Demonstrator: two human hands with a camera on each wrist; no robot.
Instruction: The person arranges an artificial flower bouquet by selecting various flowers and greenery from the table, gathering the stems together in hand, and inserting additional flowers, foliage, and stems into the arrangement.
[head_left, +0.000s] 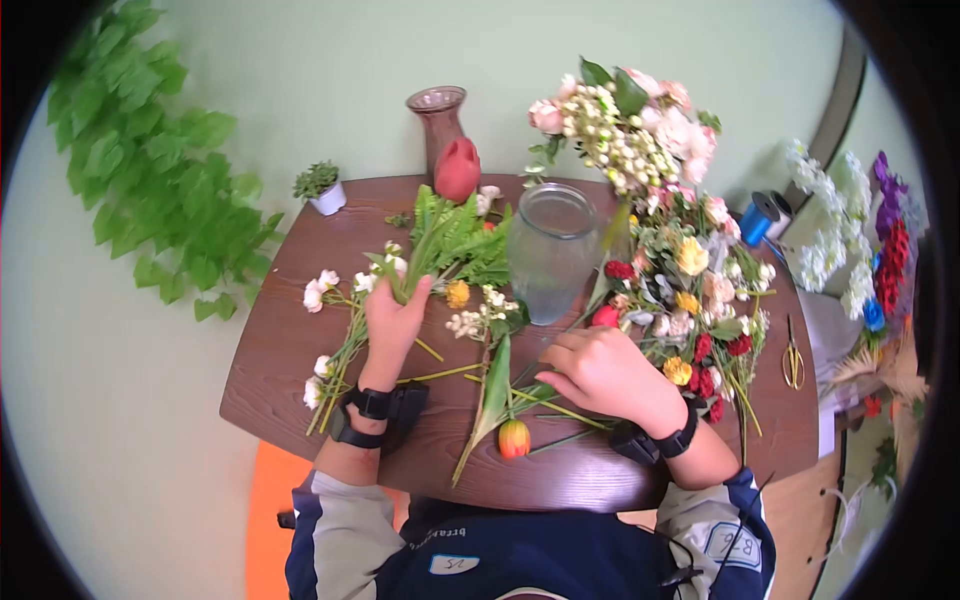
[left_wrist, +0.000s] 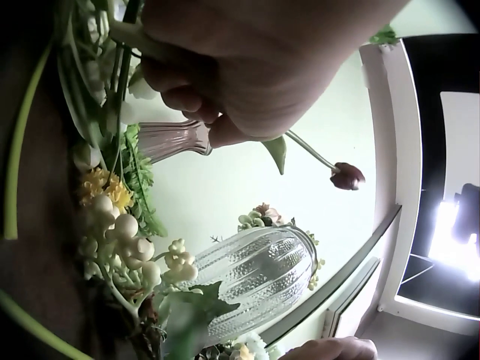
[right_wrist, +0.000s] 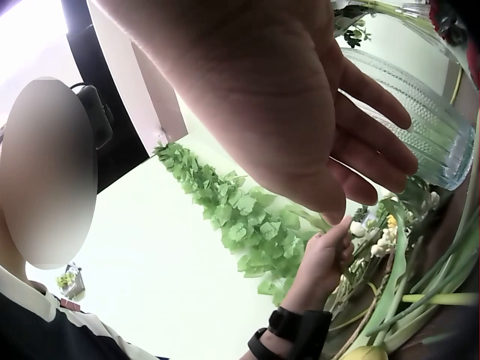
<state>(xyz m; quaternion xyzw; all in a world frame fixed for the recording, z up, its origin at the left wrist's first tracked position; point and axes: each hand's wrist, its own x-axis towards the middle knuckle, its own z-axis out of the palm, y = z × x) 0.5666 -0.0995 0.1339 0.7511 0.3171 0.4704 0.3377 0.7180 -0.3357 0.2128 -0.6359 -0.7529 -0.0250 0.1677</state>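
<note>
The left hand [head_left: 397,325] grips the stem of a red tulip [head_left: 457,172], its curled fingers also seen in the left wrist view [left_wrist: 232,67]; the dark red bloom [left_wrist: 347,177] stands out beyond the hand. The right hand [head_left: 610,372], fingers loosely bent, hovers over stems in front of the ribbed glass vase [head_left: 553,265]. In the right wrist view that hand [right_wrist: 277,97] holds nothing, its fingers apart near the glass vase [right_wrist: 405,112]. An orange tulip [head_left: 514,438] and a white-berry sprig [head_left: 484,318] lie between the hands.
A purple vase [head_left: 437,120] and a small potted plant [head_left: 322,188] stand at the back. Mixed flowers [head_left: 690,300] cover the right side, with scissors [head_left: 792,362] and a blue spool [head_left: 759,219] beyond. White flowers [head_left: 322,290] lie at left.
</note>
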